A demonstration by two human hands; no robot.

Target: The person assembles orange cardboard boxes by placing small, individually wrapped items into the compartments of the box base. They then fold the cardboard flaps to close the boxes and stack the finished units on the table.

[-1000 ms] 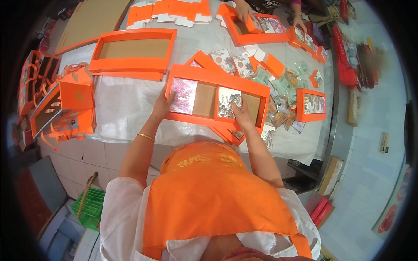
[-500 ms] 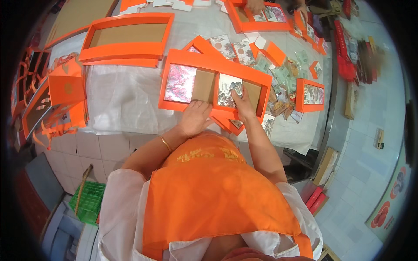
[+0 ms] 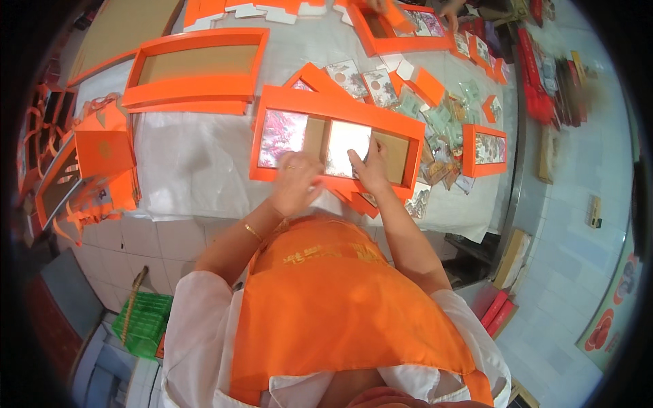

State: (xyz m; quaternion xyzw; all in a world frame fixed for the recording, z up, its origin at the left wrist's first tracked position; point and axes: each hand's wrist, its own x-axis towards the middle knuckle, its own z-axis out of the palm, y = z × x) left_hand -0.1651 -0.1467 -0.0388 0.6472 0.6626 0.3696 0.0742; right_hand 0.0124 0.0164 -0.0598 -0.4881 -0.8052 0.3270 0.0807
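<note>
the person in the orange apron (image 3: 347, 309) has a long orange tray (image 3: 340, 111) in front of them, near the close edge of the white-covered worktop (image 3: 190, 163). their right hand (image 3: 371, 166) is pinching a small box (image 3: 345, 146) by its right side, thumb on the top face, which glares white in the light; the box sits about mid-tray. the left hand (image 3: 297, 178) is over the tray's near rim, too blurred for me to tell whether its fingers are spread or pressed together. a pink-patterned box (image 3: 282, 136) fills the tray's left end. to the right lie loose small packets (image 3: 445, 115), and over at the far side a co-worker's hand (image 3: 450, 9) shows.
</note>
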